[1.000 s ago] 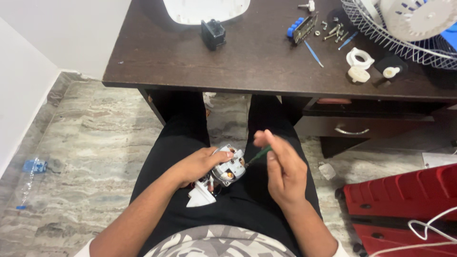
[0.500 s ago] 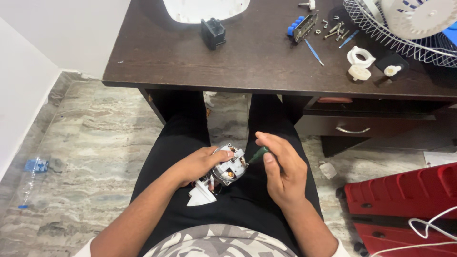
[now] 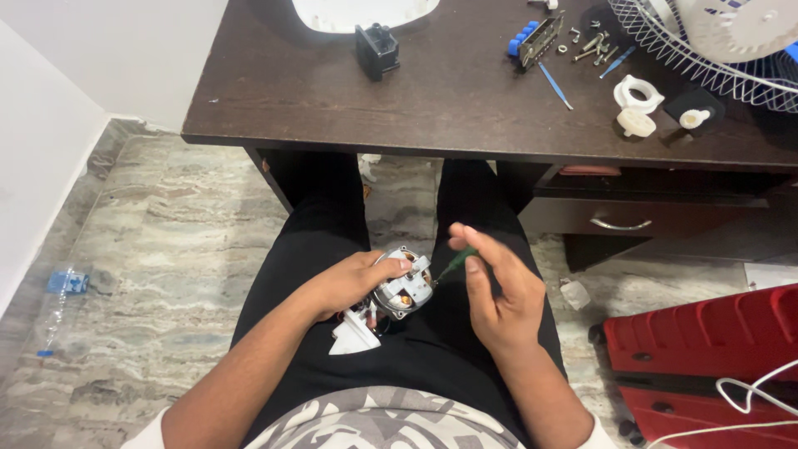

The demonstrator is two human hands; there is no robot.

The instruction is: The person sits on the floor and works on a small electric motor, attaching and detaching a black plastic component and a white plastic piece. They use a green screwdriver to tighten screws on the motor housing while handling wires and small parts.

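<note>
Since a moment ago the right hand (image 3: 499,291) has tilted its green-handled screwdriver (image 3: 457,263) closer to the small electric motor (image 3: 402,287) on the lap.

Seen from above, the left hand (image 3: 353,283) is clamped around the motor, pinning it on the black trousers below the dark surface (image 3: 432,100). The right grip is closed on the screwdriver. Judged from this, good work means holding the motor still and seating the tip squarely before turning.
</note>
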